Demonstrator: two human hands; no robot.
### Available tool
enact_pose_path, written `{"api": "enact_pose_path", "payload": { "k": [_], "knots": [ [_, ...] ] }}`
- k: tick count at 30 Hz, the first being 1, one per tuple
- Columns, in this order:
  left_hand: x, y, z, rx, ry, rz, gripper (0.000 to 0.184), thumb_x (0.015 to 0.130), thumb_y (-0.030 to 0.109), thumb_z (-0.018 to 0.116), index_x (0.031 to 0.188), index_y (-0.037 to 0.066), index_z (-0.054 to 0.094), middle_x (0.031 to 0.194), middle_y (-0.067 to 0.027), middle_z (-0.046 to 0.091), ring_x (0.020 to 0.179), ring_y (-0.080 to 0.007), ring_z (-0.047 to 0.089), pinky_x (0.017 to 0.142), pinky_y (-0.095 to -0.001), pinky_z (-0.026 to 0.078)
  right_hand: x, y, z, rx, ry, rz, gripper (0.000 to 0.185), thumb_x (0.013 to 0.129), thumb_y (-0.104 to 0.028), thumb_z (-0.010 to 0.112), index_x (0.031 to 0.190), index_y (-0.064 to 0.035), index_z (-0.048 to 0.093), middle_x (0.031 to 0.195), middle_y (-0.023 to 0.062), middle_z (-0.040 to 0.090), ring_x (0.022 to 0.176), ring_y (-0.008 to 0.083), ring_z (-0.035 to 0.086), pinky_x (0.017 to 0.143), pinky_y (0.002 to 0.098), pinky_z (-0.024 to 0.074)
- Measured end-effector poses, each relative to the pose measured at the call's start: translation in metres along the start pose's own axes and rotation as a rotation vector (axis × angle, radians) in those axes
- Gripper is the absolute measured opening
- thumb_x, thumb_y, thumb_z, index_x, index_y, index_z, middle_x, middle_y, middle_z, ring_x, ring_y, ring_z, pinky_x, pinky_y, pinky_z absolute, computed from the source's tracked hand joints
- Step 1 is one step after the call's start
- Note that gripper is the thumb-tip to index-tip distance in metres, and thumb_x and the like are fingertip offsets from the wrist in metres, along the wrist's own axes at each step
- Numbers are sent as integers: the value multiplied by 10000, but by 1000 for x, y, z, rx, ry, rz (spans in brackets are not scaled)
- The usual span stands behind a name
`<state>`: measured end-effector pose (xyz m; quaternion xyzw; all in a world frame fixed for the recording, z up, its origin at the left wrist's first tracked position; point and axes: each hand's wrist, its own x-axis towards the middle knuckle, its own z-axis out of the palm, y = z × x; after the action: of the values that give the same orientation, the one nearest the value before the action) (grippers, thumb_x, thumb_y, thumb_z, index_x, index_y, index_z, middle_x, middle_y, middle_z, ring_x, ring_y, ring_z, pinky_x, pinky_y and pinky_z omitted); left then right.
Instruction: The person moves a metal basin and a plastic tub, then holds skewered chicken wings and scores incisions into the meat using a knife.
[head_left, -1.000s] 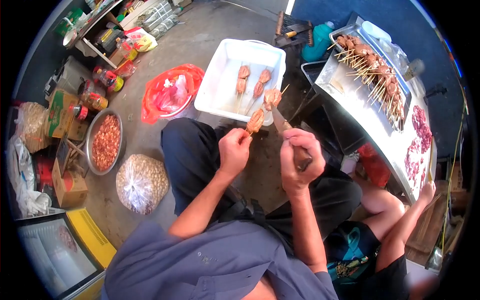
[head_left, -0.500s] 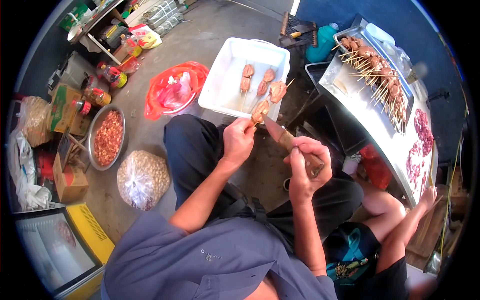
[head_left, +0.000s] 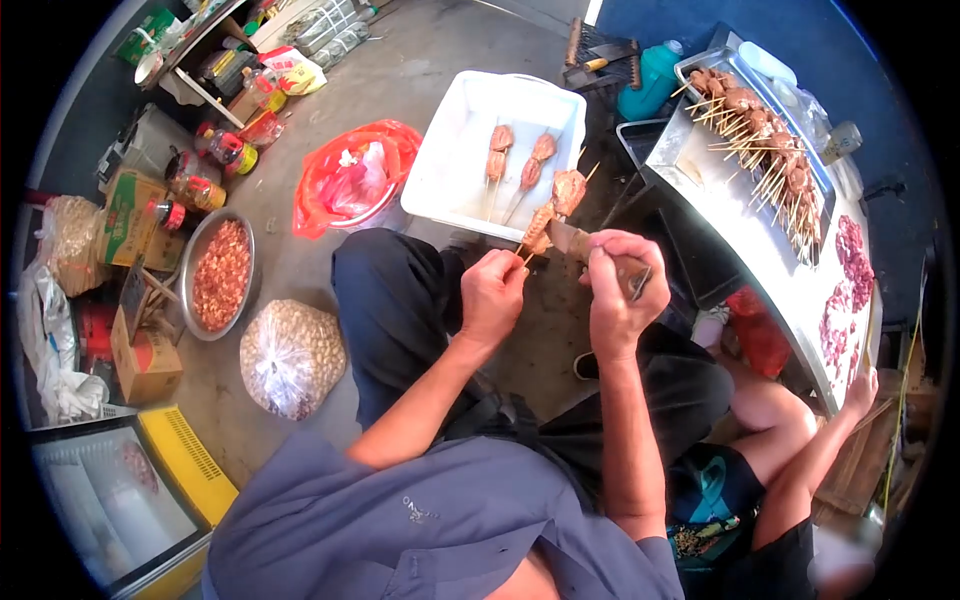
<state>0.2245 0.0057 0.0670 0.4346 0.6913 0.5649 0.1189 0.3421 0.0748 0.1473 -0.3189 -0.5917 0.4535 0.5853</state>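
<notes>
My left hand [head_left: 492, 295] is closed around the lower end of a meat skewer [head_left: 538, 228], which points up toward the white tub's near edge. In my right hand [head_left: 622, 285] is the handle of a knife [head_left: 570, 241], its blade against or just beside the meat on that skewer. Another piece of meat [head_left: 569, 191], with a stick end showing, is right above the blade; what supports it is hidden. Inside the white tub [head_left: 455, 150] lie two skewers [head_left: 498, 160] of meat.
A red-lined bucket [head_left: 355, 185], a metal bowl of meat pieces [head_left: 221, 275] and a clear bag [head_left: 292, 360] stand left. On the right, a metal table [head_left: 720, 215] bears a tray of many skewers [head_left: 755, 130] and raw meat. A co-worker's arm [head_left: 815, 465] reaches its edge.
The knife has moved from above the held skewer down to its meat, and the blade now shows less. Both hands have shifted slightly right in view.
</notes>
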Motion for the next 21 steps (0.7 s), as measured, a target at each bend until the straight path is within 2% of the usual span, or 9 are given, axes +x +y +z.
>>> {"api": "enact_pose_path", "payload": {
  "k": [5,10,12,14,15,21],
  "knots": [
    [0,-3,2,3,-12,-32,53,779,10,643,796,-35,622,700,-106,586,594,-160,568,562,-271,452,13,2,-1,91,43,134,132,804,65,619,875,-33,565,882,66,663,655,84,583,546,215,488],
    [24,-24,6,-11,3,-117,70,766,34,653,794,-30,641,685,-114,610,597,-144,578,570,-285,461,21,2,-13,123,53,174,103,811,47,612,884,-12,568,919,114,666,674,125,607,534,240,530],
    [44,-37,10,71,2,-123,95,766,62,656,810,-22,653,666,-136,627,602,-175,612,583,-302,471,21,-3,-19,202,88,147,113,809,56,602,888,-10,556,923,132,665,685,133,608,531,244,533],
    [73,-46,19,207,35,-123,138,769,129,641,802,-2,669,695,-174,644,643,-265,652,621,-359,489,20,-8,-31,190,101,168,113,814,48,587,902,-11,548,928,150,659,703,143,610,515,244,530],
    [90,-54,26,159,35,-228,129,759,134,644,776,9,671,699,-167,649,648,-279,650,633,-367,491,17,-6,-37,210,116,172,111,816,44,585,906,-9,545,930,153,656,703,146,609,508,246,527],
    [168,-117,77,252,49,-241,85,740,99,627,699,42,675,655,-160,632,668,-282,648,633,-362,484,-9,11,-67,261,207,288,108,808,43,572,892,-9,530,928,166,643,705,155,604,480,246,516]
  ]
}}
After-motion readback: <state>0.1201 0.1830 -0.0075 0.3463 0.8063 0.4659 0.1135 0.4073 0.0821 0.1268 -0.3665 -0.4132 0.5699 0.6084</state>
